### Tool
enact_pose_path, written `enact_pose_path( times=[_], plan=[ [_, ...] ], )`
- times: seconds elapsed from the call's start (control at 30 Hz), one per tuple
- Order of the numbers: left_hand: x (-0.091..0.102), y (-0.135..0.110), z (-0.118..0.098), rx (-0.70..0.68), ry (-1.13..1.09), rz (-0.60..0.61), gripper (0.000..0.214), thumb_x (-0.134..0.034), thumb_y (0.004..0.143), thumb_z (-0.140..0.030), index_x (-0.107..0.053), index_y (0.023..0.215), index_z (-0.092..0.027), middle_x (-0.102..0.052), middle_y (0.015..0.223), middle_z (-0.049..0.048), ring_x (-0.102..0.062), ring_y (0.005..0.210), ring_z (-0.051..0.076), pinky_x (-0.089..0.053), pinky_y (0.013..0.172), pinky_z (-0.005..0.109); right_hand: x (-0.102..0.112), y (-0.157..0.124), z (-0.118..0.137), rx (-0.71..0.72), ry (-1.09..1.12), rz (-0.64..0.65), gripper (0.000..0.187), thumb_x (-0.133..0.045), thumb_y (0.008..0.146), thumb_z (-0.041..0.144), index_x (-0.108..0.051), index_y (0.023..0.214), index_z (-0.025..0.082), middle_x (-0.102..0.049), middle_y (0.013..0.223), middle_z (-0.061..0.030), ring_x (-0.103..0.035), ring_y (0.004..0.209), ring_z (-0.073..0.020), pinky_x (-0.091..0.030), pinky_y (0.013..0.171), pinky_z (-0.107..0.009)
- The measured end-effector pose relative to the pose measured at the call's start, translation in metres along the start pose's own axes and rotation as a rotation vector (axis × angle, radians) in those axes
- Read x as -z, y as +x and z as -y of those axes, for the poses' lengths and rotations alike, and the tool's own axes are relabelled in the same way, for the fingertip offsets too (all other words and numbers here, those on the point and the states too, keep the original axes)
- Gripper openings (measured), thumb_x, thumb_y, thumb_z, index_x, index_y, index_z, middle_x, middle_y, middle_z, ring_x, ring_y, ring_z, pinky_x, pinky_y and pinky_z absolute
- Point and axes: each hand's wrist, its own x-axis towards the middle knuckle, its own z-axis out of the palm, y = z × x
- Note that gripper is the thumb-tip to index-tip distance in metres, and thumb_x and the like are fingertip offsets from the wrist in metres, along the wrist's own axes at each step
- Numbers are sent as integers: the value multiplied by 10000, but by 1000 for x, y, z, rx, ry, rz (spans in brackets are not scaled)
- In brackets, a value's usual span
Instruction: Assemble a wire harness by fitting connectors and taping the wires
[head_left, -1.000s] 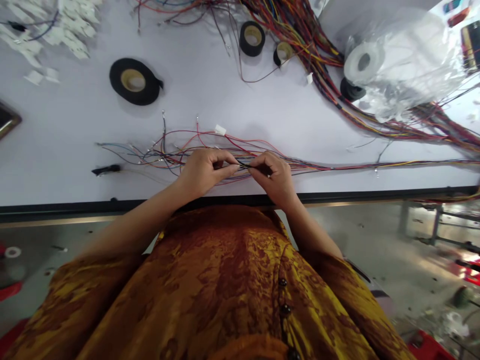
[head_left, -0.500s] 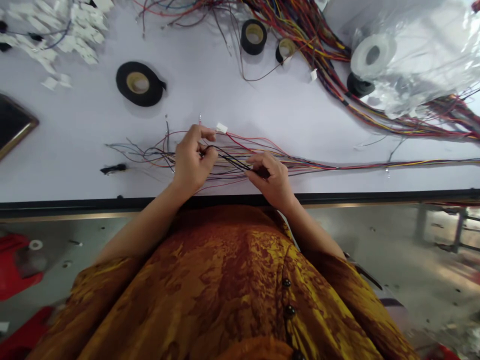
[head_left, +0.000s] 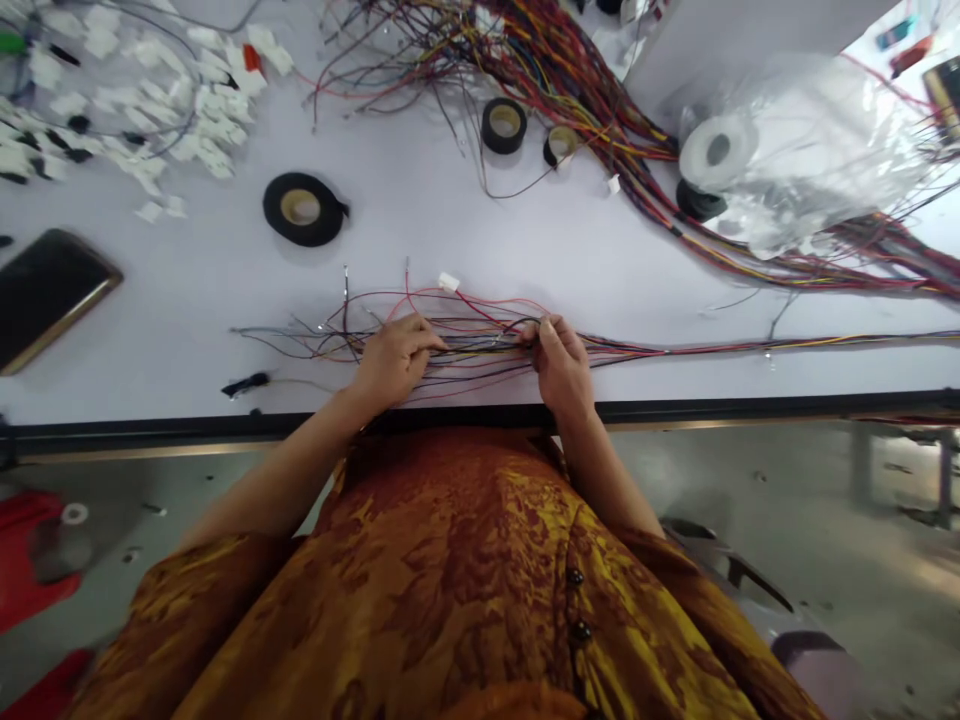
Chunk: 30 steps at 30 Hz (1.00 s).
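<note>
A long wire harness [head_left: 630, 350] of thin red, black, yellow and blue wires runs along the table's front edge, its loose ends fanned out on the left. My left hand [head_left: 396, 362] is closed, thumb and fingers pinched on a dark wire among the fanned strands. To its right, my right hand [head_left: 562, 368] pinches a black wire [head_left: 514, 325] that curves up just above the bundle. Between and behind the hands, a white connector [head_left: 448, 283] sits on a red wire. Left of my left hand lies a black-sleeved wire end [head_left: 246, 385].
A black tape roll [head_left: 302, 209] lies behind my left hand; smaller rolls [head_left: 503, 126] sit farther back. Thick wire bundles [head_left: 600, 100] cross the back right beside a clear plastic bag [head_left: 817, 150]. White connectors [head_left: 161, 110] are heaped back left, above a phone [head_left: 56, 300].
My hands have moved apart, the right one rightward and the left one lower onto the strands. The black wires stretched between them now lie lower. The view has shifted slightly.
</note>
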Motion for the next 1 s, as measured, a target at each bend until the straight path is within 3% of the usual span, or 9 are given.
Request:
enact_pose_path(
  times=[0.1, 0.23, 0.33, 0.43, 0.5, 0.6, 0.67, 0.8, 1.0],
  plan=[
    [7, 6, -7, -85, -77, 148, 326, -516, 902, -281, -668, 1180, -205, -707, 1091, 70, -637, 1018, 203, -481, 936, 341, -2, -4, 7, 57, -28, 85, 254, -548, 905, 460, -455, 847, 231, -499, 705, 32, -506, 671, -116, -428, 663, -265],
    [2, 10, -10, -144, -10, 176, 339, -509, 955, -454, -703, 865, -190, -691, 819, 54, -631, 828, 191, -463, 807, 317, -10, -17, 16, 214, -350, 136, 211, -620, 861, 359, -489, 772, 220, -434, 670, 53, -405, 615, -101, -392, 640, -258],
    [0, 5, -5, -99, -8, 256, 415, -455, 980, -472, -694, 789, -191, -680, 751, 35, -619, 727, 169, -443, 714, 294, -8, -28, 12, 353, -523, -5, 133, -567, 893, 299, -518, 798, 219, -497, 706, 30, -480, 662, -125, -430, 686, -277],
    [12, 2, -2, -49, -102, 348, 367, -510, 954, -496, -720, 857, -211, -730, 833, 25, -660, 775, 165, -474, 727, 272, 1, -36, 4, 485, -739, -132, 119, -494, 912, 248, -603, 934, 206, -626, 958, -75, -593, 956, -212, -473, 882, -376],
    [22, 5, -3, -10, -130, 319, 321, -557, 932, -498, -723, 959, -224, -752, 924, 29, -681, 833, 171, -497, 757, 269, 6, -39, 2, 468, -926, -149, 216, -522, 893, 247, -632, 1072, 199, -631, 1154, -126, -565, 1126, -271, -434, 1002, -458],
    [26, 19, -11, -37, -41, 164, 302, -561, 938, -453, -703, 1038, -206, -751, 1001, 58, -686, 911, 193, -508, 838, 304, 6, -43, 3, 360, -1118, -94, 404, -603, 874, 314, -599, 1249, 163, -629, 1252, -159, -545, 1175, -322, -383, 1072, -519],
    [18, 33, -17, -109, 17, 116, 285, -524, 959, -398, -696, 1043, -186, -745, 1022, 77, -681, 960, 207, -505, 894, 334, 3, -44, 5, 323, -1179, -32, 496, -645, 858, 351, -581, 1299, 134, -621, 1282, -177, -532, 1198, -340, -357, 1100, -533],
    [-12, 61, -32, -224, 170, 196, 250, -506, 965, -302, -688, 1084, -178, -725, 1121, 98, -651, 1079, 248, -492, 959, 385, -2, -48, 6, 277, -1234, 69, 568, -673, 832, 332, -563, 1344, 113, -595, 1301, -192, -501, 1225, -349, -352, 1109, -536],
    [-44, 87, -51, -300, 500, 217, 214, -632, 897, -288, -697, 1042, -145, -651, 1180, 165, -591, 1081, 320, -496, 855, 423, 1, -56, -2, 274, -1215, 182, 569, -673, 823, 320, -566, 1352, 138, -538, 1403, -179, -444, 1297, -354, -359, 1118, -527]
  ],
)
